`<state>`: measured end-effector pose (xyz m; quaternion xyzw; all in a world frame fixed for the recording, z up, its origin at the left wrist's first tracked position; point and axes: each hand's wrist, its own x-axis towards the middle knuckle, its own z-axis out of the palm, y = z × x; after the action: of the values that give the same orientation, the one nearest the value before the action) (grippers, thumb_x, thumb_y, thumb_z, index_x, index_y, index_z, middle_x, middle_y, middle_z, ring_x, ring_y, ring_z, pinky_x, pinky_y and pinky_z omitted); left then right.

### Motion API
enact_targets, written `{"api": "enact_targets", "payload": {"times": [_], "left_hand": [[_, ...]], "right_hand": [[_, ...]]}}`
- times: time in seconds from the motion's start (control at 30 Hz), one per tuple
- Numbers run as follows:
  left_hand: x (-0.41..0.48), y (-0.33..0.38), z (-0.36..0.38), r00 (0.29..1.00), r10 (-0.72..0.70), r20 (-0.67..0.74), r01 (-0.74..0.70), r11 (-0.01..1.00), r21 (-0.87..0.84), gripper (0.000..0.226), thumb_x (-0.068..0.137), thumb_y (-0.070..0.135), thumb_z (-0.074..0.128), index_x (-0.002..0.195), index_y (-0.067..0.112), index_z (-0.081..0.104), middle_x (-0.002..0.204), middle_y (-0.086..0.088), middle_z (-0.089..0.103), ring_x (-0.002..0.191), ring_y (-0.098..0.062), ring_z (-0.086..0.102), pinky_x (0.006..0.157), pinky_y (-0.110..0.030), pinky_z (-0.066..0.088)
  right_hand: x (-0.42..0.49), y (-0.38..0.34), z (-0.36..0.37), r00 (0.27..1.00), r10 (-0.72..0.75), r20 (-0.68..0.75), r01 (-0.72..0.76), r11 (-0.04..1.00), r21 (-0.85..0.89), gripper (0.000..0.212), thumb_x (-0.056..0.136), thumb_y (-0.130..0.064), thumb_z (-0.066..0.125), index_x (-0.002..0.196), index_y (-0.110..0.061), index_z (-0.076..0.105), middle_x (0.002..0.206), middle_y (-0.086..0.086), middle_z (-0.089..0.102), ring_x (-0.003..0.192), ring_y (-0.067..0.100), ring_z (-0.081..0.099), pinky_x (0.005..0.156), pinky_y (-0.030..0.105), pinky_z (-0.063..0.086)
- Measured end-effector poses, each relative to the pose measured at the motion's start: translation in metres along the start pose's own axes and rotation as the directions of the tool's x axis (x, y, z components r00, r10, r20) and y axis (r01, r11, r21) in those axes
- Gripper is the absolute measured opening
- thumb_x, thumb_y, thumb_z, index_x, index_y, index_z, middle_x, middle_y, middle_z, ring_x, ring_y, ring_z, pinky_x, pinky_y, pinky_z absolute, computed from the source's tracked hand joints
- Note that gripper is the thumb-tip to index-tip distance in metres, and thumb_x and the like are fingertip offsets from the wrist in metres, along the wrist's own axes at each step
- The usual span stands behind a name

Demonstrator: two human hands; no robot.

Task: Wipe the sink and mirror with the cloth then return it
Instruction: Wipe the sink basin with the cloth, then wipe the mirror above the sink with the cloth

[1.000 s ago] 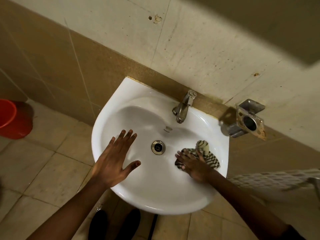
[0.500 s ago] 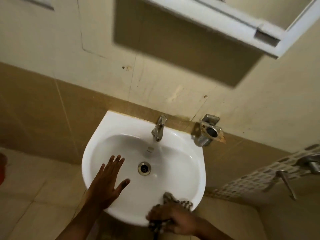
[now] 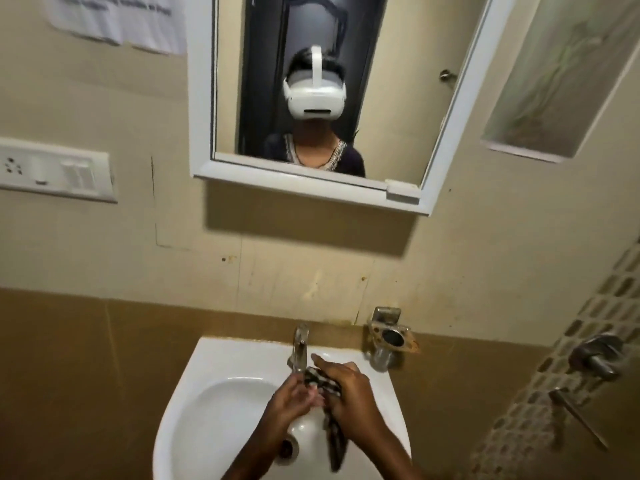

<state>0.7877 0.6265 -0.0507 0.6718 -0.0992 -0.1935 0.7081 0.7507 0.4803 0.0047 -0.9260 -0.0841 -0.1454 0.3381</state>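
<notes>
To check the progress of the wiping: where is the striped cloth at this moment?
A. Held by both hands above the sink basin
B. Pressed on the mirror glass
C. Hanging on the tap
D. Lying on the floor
A: the cloth is gripped between the left hand and right hand over the sink, near the tap.

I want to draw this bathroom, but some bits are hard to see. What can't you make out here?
All in the head view:
- Sink: its front rim is cut off by the bottom edge.
- Drain: partly covered by the left hand.
- Cloth: mostly hidden by the right hand; only a striped tail hangs free.
- Paper on the wall: writing blurred, top cut off.
- Tap: blurred.
</notes>
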Motion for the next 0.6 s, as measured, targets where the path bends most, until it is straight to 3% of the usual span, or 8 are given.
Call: {"api": "enact_targets", "payload": {"times": [0.07,0.17,0.27,0.37,0.43,0.5,0.6], "left_hand": [[0.002,0.044,0.004,0.987,0.152,-0.054,-0.153,0.988,-0.012,0.051,0.061,0.036,0.076,0.101,0.009,0.060,0.078,0.008,0.072,0.075,-0.006,0.068,0.068,-0.017,0.050],[0.001,0.094,0.000,0.934,0.346,-0.093,-0.343,0.938,0.046,0.051,0.055,0.047,0.076,0.091,0.014,0.061,0.072,0.003,0.065,0.071,-0.012,0.061,0.068,-0.022,0.047],[0.006,0.132,-0.009,0.884,0.464,-0.057,-0.455,0.882,0.121,0.031,0.056,0.044,0.073,0.076,0.024,0.060,0.062,0.006,0.057,0.059,-0.010,0.051,0.059,-0.023,0.040],[0.005,0.175,-0.018,0.851,0.525,0.011,-0.525,0.850,0.044,0.024,0.065,0.031,0.080,0.078,0.023,0.062,0.070,0.002,0.060,0.070,-0.016,0.057,0.065,-0.026,0.047],[0.003,0.205,-0.024,0.835,0.545,0.078,-0.546,0.838,-0.006,0.026,0.075,0.020,0.078,0.087,0.013,0.056,0.079,-0.007,0.059,0.077,-0.016,0.059,0.069,-0.023,0.050],[0.000,0.235,-0.028,0.799,0.568,0.199,-0.586,0.809,0.042,0.030,0.078,0.028,0.073,0.093,0.012,0.052,0.082,-0.009,0.057,0.080,-0.016,0.058,0.073,-0.025,0.048],[-0.003,0.273,-0.032,0.777,0.553,0.301,-0.610,0.780,0.141,0.035,0.074,0.035,0.072,0.097,0.016,0.053,0.087,-0.008,0.060,0.085,-0.019,0.060,0.079,-0.032,0.050]], "right_hand": [[0.020,-0.013,0.004,0.997,-0.020,-0.068,0.020,1.000,-0.004,0.067,0.079,0.002,0.051,0.134,-0.035,0.044,0.121,-0.025,0.051,0.107,0.010,0.047,0.088,0.000,0.026],[0.041,-0.036,-0.006,0.997,-0.033,-0.063,0.039,0.996,0.086,0.070,0.077,-0.014,0.046,0.143,-0.029,0.028,0.138,-0.020,0.038,0.127,0.016,0.038,0.098,0.003,0.022],[0.054,-0.055,-0.028,0.994,-0.075,-0.078,0.091,0.970,0.226,0.079,0.074,-0.041,0.060,0.143,-0.037,0.021,0.145,-0.022,0.029,0.132,0.002,0.027,0.099,0.001,0.022],[0.059,-0.063,-0.058,0.996,-0.093,-0.014,0.090,0.909,0.406,0.103,0.063,-0.066,0.071,0.143,-0.049,0.008,0.148,-0.030,0.015,0.133,-0.014,0.016,0.106,0.017,0.024],[0.066,-0.068,-0.076,0.989,-0.110,0.102,0.027,0.798,0.602,0.105,0.062,-0.057,0.078,0.143,-0.044,0.012,0.147,-0.017,0.030,0.130,-0.008,0.035,0.103,0.018,0.035],[0.075,-0.077,-0.090,0.977,-0.137,0.162,-0.016,0.713,0.701,0.095,0.064,-0.040,0.084,0.140,-0.026,0.029,0.132,-0.002,0.058,0.122,0.010,0.054,0.094,0.021,0.045],[0.094,-0.098,-0.111,0.979,-0.158,0.124,0.025,0.708,0.706,0.067,0.065,-0.028,0.084,0.123,-0.014,0.053,0.116,-0.001,0.069,0.112,0.017,0.062,0.090,0.023,0.049]]}}
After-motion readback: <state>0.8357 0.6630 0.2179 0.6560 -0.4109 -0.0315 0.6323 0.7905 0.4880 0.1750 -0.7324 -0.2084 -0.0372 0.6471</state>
